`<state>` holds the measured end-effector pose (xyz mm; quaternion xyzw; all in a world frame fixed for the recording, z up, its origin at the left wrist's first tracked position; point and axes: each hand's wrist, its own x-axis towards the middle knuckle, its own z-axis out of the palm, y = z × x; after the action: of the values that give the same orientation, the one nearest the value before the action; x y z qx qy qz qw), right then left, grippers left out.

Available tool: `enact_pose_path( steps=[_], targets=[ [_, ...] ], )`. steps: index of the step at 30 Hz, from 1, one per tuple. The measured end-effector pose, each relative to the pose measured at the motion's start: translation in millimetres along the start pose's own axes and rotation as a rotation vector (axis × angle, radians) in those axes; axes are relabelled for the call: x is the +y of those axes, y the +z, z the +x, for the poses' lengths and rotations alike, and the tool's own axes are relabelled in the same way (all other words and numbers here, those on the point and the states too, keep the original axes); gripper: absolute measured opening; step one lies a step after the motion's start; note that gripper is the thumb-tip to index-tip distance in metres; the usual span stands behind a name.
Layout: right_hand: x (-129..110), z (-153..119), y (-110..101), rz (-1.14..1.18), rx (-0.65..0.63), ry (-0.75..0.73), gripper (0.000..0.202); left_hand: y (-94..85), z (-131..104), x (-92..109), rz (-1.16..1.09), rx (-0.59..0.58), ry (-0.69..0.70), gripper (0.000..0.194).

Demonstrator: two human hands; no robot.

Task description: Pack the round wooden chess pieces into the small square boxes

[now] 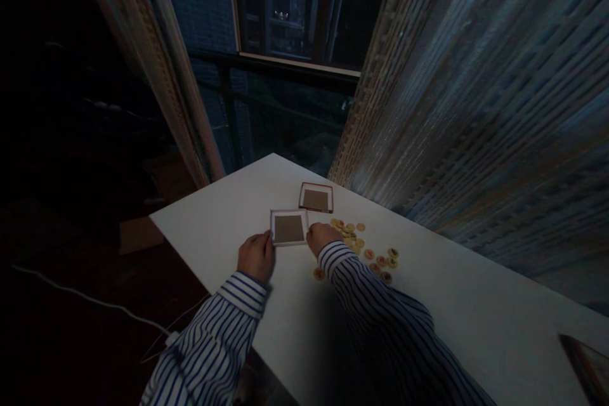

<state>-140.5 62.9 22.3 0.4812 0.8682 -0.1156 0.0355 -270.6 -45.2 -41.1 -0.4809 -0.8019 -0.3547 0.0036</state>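
A shallow open box with white walls and a brown bottom is between my two hands on the white table. My left hand grips its left side near the front corner, fingers closed on the rim. At the right side, my right hand is closed on the opposite wall. Just behind it lies a second shallow box half with a darker brown edge. Several round wooden discs are scattered right of my right hand, some with red or dark markings. One disc lies in front of that hand.
The white table ends in a corner toward the window. String curtains hang along its right edge. A dark-framed object lies at the far right. A white cable runs across the floor on the left, near cardboard.
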Motion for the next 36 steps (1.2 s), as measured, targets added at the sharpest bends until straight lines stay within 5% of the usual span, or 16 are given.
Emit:
enact_pose_path(
  steps=[22,30,36],
  targets=[
    [9.0,-15.5,-4.8,0.176,0.111,-0.037,0.025,1.7,-5.4,-5.6,-0.486,0.178,-0.146,0.042],
    [17.6,-22.4,-7.8,0.317,0.12,-0.085,0.032,3.3,-6.7,-4.9,-0.59,0.157,-0.158,0.045],
    [34.0,-38.6,-21.4,0.511,0.103,-0.125,0.026,-13.3,-10.2,14.5,-0.688,0.03,-0.169,0.049]
  ],
)
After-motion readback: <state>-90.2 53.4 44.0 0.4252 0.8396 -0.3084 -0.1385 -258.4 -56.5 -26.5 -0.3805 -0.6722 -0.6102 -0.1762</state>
